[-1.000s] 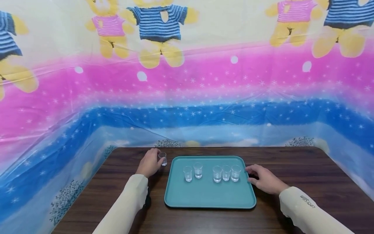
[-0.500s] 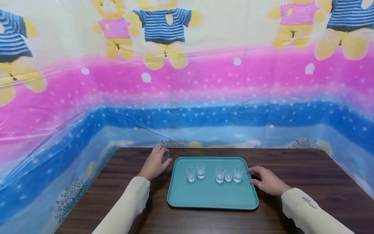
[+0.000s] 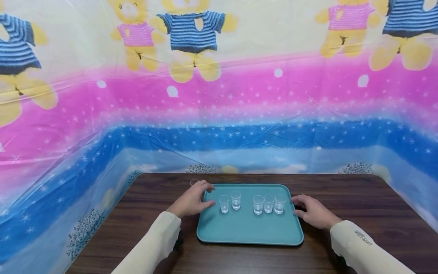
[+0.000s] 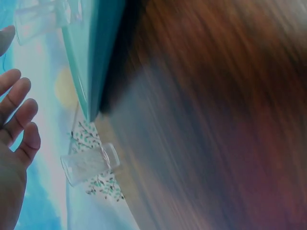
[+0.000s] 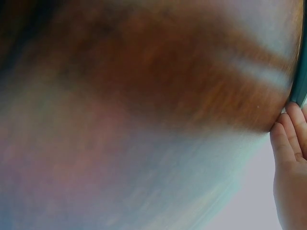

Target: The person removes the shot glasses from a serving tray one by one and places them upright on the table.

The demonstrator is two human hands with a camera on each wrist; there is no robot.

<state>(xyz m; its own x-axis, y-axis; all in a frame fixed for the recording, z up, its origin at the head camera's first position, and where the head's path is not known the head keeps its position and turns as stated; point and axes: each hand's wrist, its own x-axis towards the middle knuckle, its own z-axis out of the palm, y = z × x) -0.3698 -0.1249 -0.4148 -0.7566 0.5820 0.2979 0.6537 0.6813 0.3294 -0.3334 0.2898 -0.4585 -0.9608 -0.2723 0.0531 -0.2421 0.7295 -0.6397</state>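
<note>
The left hand [image 3: 192,199] lay with its grip spread and relaxed, fingers loose and holding nothing, resting over the teal tray's [image 3: 249,232] rim at about nine o'clock. The left wrist view showed the same fingers [image 4: 19,110] fanned apart, free of any glass. At roughly eleven o'clock from that hand, a small clear glass [image 3: 194,182] stood alone on the dark wooden counter [image 3: 359,198], off the tray and just beside its far left corner; in the left wrist view that lone glass [image 4: 88,163] sat apart from the fingers. The nearest glass on the tray [image 3: 224,204] stood at about three o'clock from the fingertips, close but not touched.

The right hand [image 3: 312,211] rested at the tray's three o'clock edge, its grip lightly curled, fingertips [image 5: 283,143] against the rim; whether it actually pinched the rim could not be told.

Outward, five glasses stood upright in a row across the tray, two left of centre and three close together [image 3: 268,203] toward the right.

Such glasses were likely light, rigid, smooth and breakable, and tippy when nudged; each would best be taken around its side wall at mid-height, between thumb and fingers. A bear-printed sheet [image 3: 219,95] hung behind.
</note>
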